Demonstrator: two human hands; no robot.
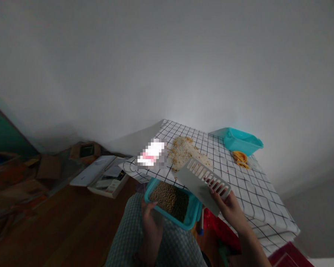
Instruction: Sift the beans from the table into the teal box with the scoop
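My left hand (151, 222) grips the near left rim of a teal plastic tub (195, 217) held below the table's front edge, over my lap. Inside it, tan beans (164, 196) fill the left part and dark green beans (180, 205) the right. In my right hand (229, 207) is a flat pale plastic board (196, 183) with a row of slots along one edge, tilted at the table's edge. Just beyond the board, a pile of whitish grain with yellow bits (186, 151) lies on the checked tablecloth (239, 189).
A second teal tub (241, 141) stands at the back right by the wall, with an orange cloth-like bundle (241, 158) before it. A bright pixelated patch covers the table's left side. Cardboard boxes (85, 151) and an open white box (108, 181) lie on the floor at left.
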